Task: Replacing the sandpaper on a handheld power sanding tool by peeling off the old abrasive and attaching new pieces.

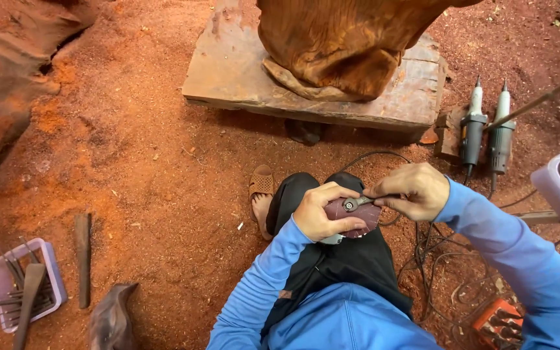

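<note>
Flatly, sanding disc point(352, 219) faces up — wrench point(364, 201) lies across, left-right.

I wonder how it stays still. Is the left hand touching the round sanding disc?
Touching: the head view shows the left hand gripping the sanding disc, fingers wrapped over its edge.

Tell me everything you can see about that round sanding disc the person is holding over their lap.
The sanding disc is a round, dark maroon abrasive sheet, flat side up, with a metal nut at its centre. The left hand grips its near edge from the side; the right hand sets a slim wrench on the nut. The tool beneath is mostly hidden.
</note>
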